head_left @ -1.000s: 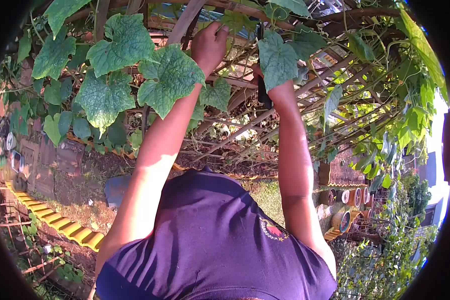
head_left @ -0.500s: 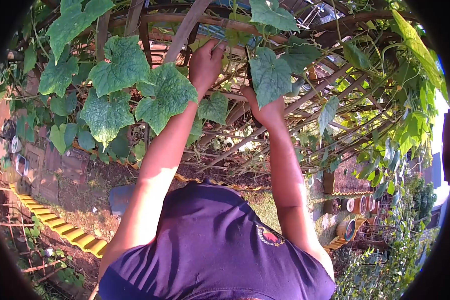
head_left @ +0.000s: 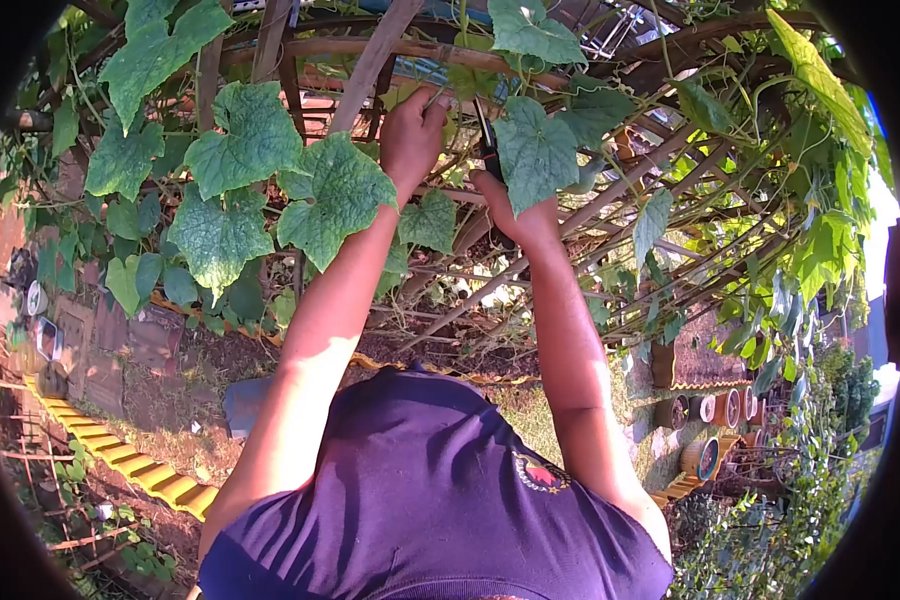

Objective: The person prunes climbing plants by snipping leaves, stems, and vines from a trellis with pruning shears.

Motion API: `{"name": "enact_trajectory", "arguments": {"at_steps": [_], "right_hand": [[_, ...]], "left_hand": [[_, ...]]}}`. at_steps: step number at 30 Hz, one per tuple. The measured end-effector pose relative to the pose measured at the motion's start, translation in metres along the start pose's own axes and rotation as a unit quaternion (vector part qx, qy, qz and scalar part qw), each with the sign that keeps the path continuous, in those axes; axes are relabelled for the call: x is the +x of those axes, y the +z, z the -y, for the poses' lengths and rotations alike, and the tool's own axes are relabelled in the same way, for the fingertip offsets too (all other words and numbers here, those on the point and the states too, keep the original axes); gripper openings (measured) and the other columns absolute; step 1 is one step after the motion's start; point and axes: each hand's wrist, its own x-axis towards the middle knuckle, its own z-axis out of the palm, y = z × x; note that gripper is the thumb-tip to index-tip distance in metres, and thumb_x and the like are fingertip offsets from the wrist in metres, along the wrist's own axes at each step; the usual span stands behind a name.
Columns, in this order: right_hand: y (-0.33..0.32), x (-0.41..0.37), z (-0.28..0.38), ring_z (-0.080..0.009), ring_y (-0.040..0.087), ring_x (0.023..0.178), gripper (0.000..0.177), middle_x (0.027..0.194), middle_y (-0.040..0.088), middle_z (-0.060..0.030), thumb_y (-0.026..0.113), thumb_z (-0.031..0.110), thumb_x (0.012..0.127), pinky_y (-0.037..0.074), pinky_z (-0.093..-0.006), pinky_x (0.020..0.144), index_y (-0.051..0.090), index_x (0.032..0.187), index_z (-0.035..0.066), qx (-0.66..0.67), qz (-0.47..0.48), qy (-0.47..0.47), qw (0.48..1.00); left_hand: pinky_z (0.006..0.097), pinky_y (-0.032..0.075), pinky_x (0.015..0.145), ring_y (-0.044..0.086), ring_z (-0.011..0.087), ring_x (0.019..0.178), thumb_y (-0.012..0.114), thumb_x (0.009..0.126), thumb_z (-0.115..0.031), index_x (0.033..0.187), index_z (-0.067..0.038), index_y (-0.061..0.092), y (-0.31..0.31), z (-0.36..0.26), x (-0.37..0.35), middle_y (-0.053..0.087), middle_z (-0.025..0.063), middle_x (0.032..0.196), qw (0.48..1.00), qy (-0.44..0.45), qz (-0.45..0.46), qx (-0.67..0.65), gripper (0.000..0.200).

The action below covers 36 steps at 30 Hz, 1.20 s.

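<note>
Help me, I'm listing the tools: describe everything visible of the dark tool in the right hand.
The dark tool is slim and black, perhaps a cutter, with a lighter, metal-looking tip. Gripped in the right hand, it points forward, tilting slightly leftward. A green leaf partly hides it; whether it's open is unclear.

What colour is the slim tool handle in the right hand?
The slim tool handle is black where it shows, best seen in the head view.

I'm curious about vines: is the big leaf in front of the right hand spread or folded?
Spread: the leaf shows its broad face and lobed edges, covering part of the right hand.
</note>
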Motion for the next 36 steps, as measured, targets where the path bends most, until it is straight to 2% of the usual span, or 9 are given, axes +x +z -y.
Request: {"name": "enact_trajectory", "arguments": {"at_steps": [1,7,16,20,23,26,27,30,36], "right_hand": [[0.003,0.002,-0.002,-0.0313,0.064,0.089,0.039,0.096,0.068,-0.0133,0.077,0.027,0.081,0.05,-0.043,0.081,0.064,0.107,0.001,-0.004,-0.027,-0.026,0.999],[0.002,0.01,-0.005,-0.0361,0.063,0.099,0.044,0.105,0.067,-0.0159,0.076,0.032,0.082,0.048,-0.0454,0.088,0.064,0.112,0.001,-0.047,-0.055,-0.112,0.991],[0.003,-0.002,-0.01,-0.0379,0.062,0.105,0.049,0.111,0.067,-0.0185,0.073,0.036,0.084,0.047,-0.0448,0.092,0.063,0.117,0.0,-0.033,-0.017,-0.026,0.999],[-0.009,-0.012,0.0,-0.0367,0.065,0.094,0.048,0.099,0.069,-0.018,0.072,0.035,0.083,0.049,-0.0429,0.086,0.064,0.114,-0.001,0.041,0.084,0.118,0.989],[-0.011,-0.026,0.001,-0.0291,0.066,0.078,0.045,0.081,0.068,-0.0143,0.071,0.032,0.081,0.05,-0.0403,0.077,0.065,0.106,-0.004,0.102,0.068,0.182,0.976],[-0.012,-0.036,-0.006,-0.0248,0.066,0.08,0.045,0.084,0.069,-0.0143,0.071,0.031,0.081,0.05,-0.039,0.079,0.065,0.105,-0.007,0.164,0.139,0.218,0.952],[-0.003,-0.041,-0.022,-0.0377,0.069,0.094,0.052,0.096,0.072,-0.022,0.071,0.041,0.076,0.051,-0.043,0.085,0.07,0.108,0.0,0.151,0.161,0.234,0.947],[0.002,-0.056,-0.033,-0.0377,0.069,0.09,0.052,0.091,0.072,-0.021,0.072,0.042,0.076,0.051,-0.0428,0.083,0.07,0.105,-0.001,0.199,0.112,0.173,0.958],[-0.012,-0.07,-0.039,-0.0268,0.07,0.08,0.049,0.084,0.071,-0.0154,0.07,0.039,0.078,0.052,-0.0388,0.079,0.069,0.104,-0.001,0.226,0.197,0.254,0.92]], "left_hand": [[0.0345,0.044,0.06,0.057,0.0165,0.061,0.057,0.1,-0.036,0.097,-0.002,0.066,-0.001,-0.001,-0.001,0.065,0.0068,0.072,1.0,-0.002,0.001,-0.001,0.035],[0.0349,0.044,0.06,0.057,0.0177,0.062,0.057,0.1,-0.034,0.098,-0.002,0.066,-0.002,-0.004,-0.003,0.065,0.0071,0.072,1.0,0.006,0.002,0.002,0.033],[0.0318,0.045,0.064,0.061,0.0165,0.068,0.055,0.101,-0.03,0.096,-0.002,0.065,-0.006,0.002,-0.011,0.068,0.0067,0.077,0.999,-0.03,-0.032,0.006,0.031],[0.0306,0.049,0.069,0.066,0.0169,0.075,0.054,0.103,-0.024,0.103,-0.001,0.063,-0.001,0.025,-0.021,0.07,0.0078,0.088,0.984,-0.055,-0.063,-0.157,0.025],[0.0342,0.054,0.078,0.07,0.0231,0.087,0.051,0.103,-0.02,0.106,-0.002,0.058,-0.002,0.024,-0.028,0.07,0.0131,0.099,0.911,-0.093,-0.086,-0.393,0.019],[0.0354,0.054,0.078,0.069,0.0246,0.087,0.049,0.104,-0.02,0.1,-0.005,0.055,-0.003,0.024,-0.026,0.069,0.0147,0.099,0.839,-0.065,-0.081,-0.534,0.017],[0.0386,0.054,0.079,0.068,0.0272,0.089,0.049,0.102,-0.021,0.099,-0.006,0.054,-0.004,0.023,-0.026,0.067,0.0167,0.104,0.835,-0.057,-0.094,-0.539,0.016],[0.0392,0.053,0.082,0.067,0.0263,0.092,0.05,0.101,-0.027,0.098,-0.008,0.057,-0.007,0.03,-0.021,0.067,0.0135,0.107,0.835,-0.033,-0.104,-0.539,0.021],[0.036,0.049,0.079,0.061,0.0226,0.08,0.051,0.097,-0.031,0.082,-0.013,0.047,-0.009,0.024,-0.028,0.064,0.0073,0.096,0.822,-0.02,-0.123,-0.555,0.024]]}}
